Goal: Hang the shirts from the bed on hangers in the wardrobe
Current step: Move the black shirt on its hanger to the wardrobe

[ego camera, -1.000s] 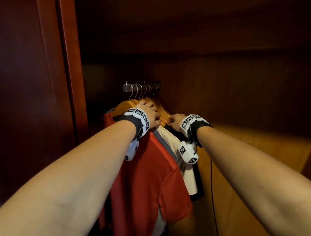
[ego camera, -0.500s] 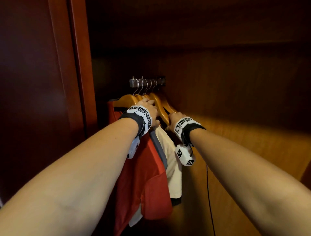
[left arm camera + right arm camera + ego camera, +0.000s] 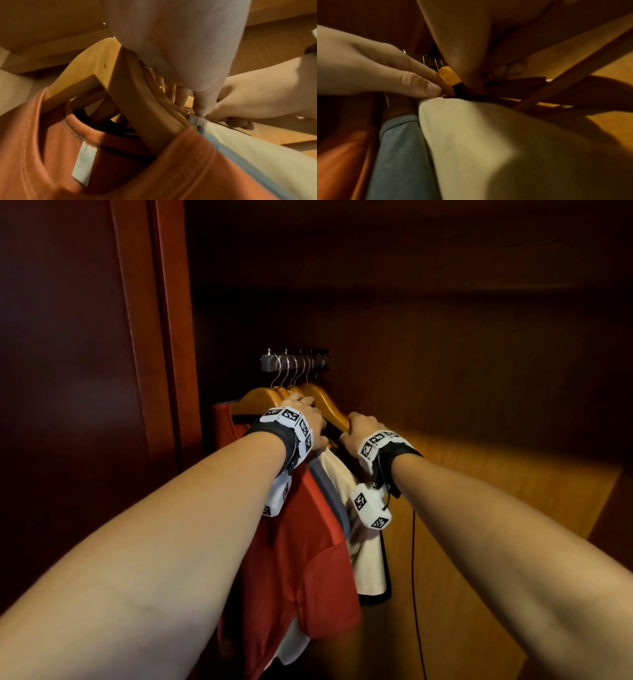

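Several wooden hangers (image 3: 260, 398) hang from a short rail (image 3: 294, 361) inside the wardrobe. They carry a red shirt (image 3: 298, 542), a grey shirt (image 3: 329, 491), a cream shirt (image 3: 366, 559) and a black one behind. My left hand (image 3: 308, 419) grips the front hangers (image 3: 145, 108) at their right shoulder, its thumb (image 3: 200, 108) down by the grey collar. Just to the right, my right hand (image 3: 359, 426) curls round the sloping arm of a rear hanger (image 3: 329, 409), above the cream shirt (image 3: 488, 148). The left hand's fingers (image 3: 412, 81) press against a hanger (image 3: 448, 77) in the right wrist view.
A dark red wardrobe door and frame (image 3: 164, 337) stand close on the left. The wooden back and right wall (image 3: 479, 405) enclose the space. A thin black cable (image 3: 414, 577) runs down the wall right of the shirts.
Both hands have kept hold of the hangers. The shirts, spread out a second ago, now hang bunched closer together, and the red shirt's sleeve has swung.
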